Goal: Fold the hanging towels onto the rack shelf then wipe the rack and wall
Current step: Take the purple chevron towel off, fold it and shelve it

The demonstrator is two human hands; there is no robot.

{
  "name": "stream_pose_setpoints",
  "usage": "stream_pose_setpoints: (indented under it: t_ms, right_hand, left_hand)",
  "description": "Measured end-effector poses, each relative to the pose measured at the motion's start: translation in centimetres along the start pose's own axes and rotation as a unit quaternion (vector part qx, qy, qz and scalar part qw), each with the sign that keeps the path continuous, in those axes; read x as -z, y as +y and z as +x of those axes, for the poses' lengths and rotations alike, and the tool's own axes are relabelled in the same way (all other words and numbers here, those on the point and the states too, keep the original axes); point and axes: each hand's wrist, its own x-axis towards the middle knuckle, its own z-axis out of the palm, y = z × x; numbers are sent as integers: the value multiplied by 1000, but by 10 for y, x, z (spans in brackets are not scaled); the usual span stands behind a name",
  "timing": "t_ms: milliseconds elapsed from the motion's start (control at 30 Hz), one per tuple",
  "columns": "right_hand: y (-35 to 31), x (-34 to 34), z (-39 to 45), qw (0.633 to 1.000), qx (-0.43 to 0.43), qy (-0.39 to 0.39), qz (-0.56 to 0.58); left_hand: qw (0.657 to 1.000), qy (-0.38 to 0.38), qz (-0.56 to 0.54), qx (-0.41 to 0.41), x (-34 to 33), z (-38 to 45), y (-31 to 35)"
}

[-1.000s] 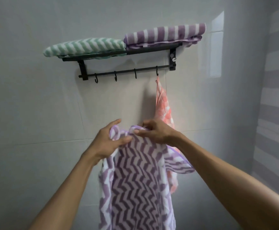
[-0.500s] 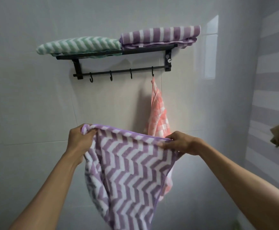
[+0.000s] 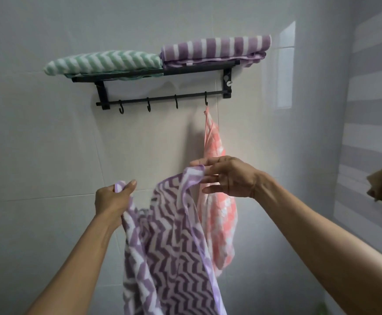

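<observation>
Hands apart, we pinch the purple zigzag towel (image 3: 169, 242): left hand (image 3: 111, 200) grips one corner, right hand (image 3: 227, 177) fingertips nip the other.

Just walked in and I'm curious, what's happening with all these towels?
A person is folding towels onto a wall rack. Both hands hold a purple zigzag towel by its top edge: the left hand grips one corner, the right hand pinches the other. A green towel and a purple striped towel lie folded on the shelf. A pink towel hangs from a hook.
</observation>
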Motion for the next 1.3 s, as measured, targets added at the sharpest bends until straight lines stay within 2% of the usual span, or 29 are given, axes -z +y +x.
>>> stream_pose_setpoints:
  t_ms: [67,100,167,233,300,333,367,500,633,833,933,1033,1167,1300]
  right_hand:
    - [-2,-1,-1,998,-9,-62,-24]
    - [-3,-4,1,996,-8,-53,-66]
    - [-3,-14,6,978,23,16,-207]
    - [-4,-27,10,932,61,61,-352]
    - [-5,-32,14,859,105,74,-496]
    - [-5,-36,16,830,127,79,-537]
    - [-5,-39,18,820,148,78,-547]
    - [-3,-51,27,880,189,44,-434]
    - [6,-60,44,873,174,70,-450]
    - [22,-54,59,863,167,161,-449]
    - [26,-52,61,874,164,167,-426]
    - [24,-51,60,895,149,163,-389]
    - [20,-49,56,919,108,137,-354]
    - [34,-29,42,905,-21,58,-420]
  left_hand:
    - [999,-14,-37,16,-2,-3,5]
    - [998,-28,-51,21,-4,-4,7]
    - [995,-69,-69,29,-7,-11,15]
    - [991,-101,-77,36,-10,-19,20]
    - [987,-129,-87,45,-14,-26,22]
    - [984,-142,-92,47,-16,-29,22]
    - [982,-154,-96,47,-18,-32,22]
    - [976,-185,-110,39,-24,-40,23]
    - [964,-239,-111,26,-30,-51,31]
    - [938,-316,-137,31,-26,-58,33]
    - [926,-345,-149,29,-22,-57,31]
    - [910,-397,-118,-31,-18,-57,28]
    - [930,-352,-52,-91,-21,-54,30]
    - [953,-270,-22,-137,-18,-39,34]
